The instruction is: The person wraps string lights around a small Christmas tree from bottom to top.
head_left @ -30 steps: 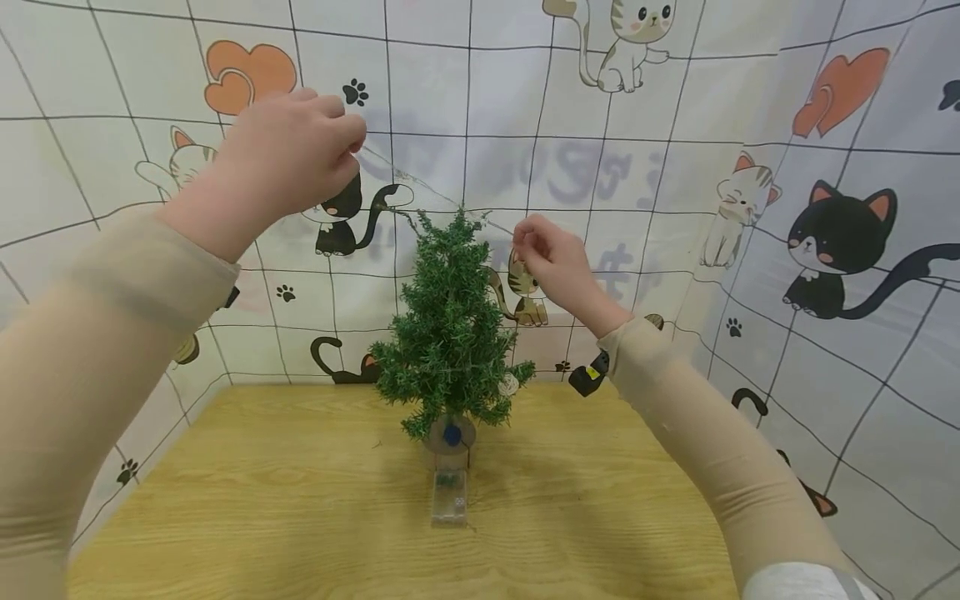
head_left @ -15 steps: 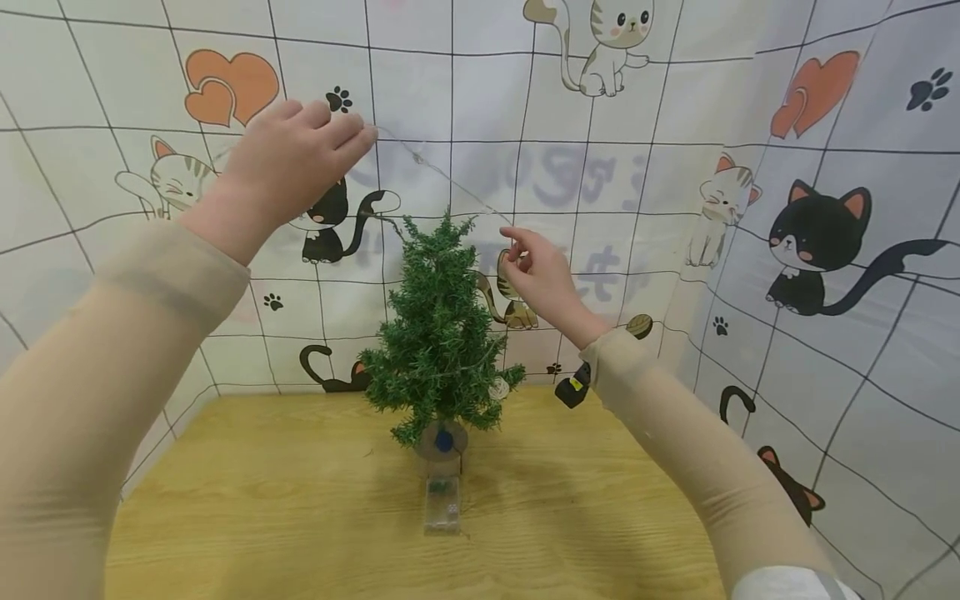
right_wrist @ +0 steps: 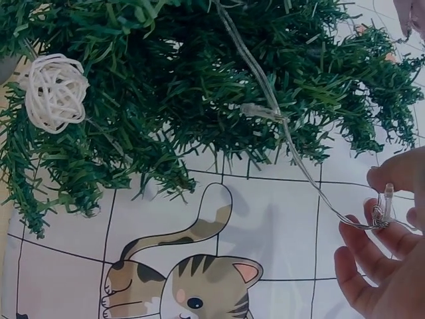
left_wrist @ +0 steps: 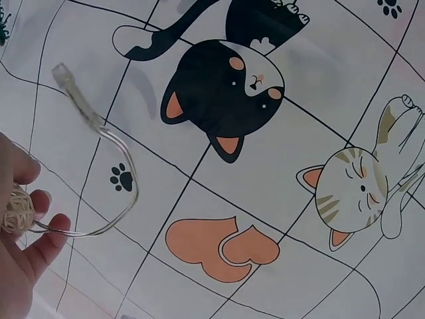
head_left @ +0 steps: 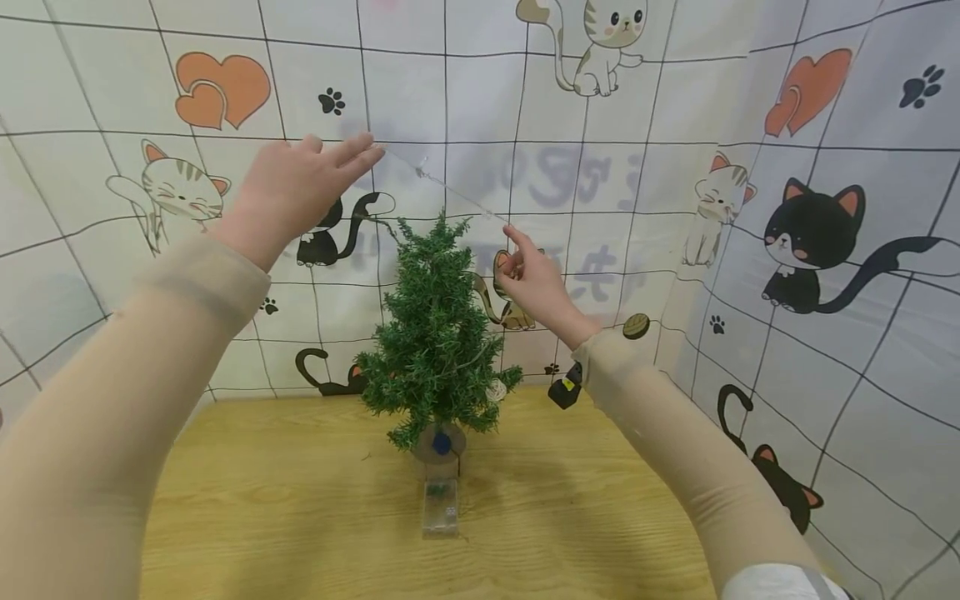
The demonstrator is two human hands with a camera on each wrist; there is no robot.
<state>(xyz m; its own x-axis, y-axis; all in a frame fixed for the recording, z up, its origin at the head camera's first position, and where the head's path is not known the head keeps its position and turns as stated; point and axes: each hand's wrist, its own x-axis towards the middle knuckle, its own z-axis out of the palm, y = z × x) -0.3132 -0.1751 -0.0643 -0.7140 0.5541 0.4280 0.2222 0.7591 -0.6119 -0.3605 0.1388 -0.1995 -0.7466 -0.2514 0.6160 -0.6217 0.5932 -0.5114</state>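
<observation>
A small green artificial tree [head_left: 437, 333] stands on the wooden table [head_left: 300, 500]. A thin clear light string [head_left: 450, 190] stretches above the treetop between my two hands. My left hand [head_left: 296, 187] is raised left of the tree with fingers stretched forward. In the left wrist view its fingertips [left_wrist: 50, 232] pinch the wire [left_wrist: 109, 143] and a small rattan ball [left_wrist: 13, 209]. My right hand [head_left: 528, 279] hovers just right of the treetop and pinches the light string [right_wrist: 312, 179] at a small bulb [right_wrist: 387, 198]. A white rattan ball [right_wrist: 56, 93] hangs in the lower branches.
A clear battery box [head_left: 440, 508] lies on the table in front of the tree's base, where a blue ball [head_left: 442, 442] sits. Cat-print cloth [head_left: 750, 250] walls the table at the back and both sides. A dark wrist camera [head_left: 564, 392] shows under my right forearm.
My left hand has dropped lower and stretched its fingers toward the tree. My right hand has lifted its index finger, and the string now runs taut between the hands.
</observation>
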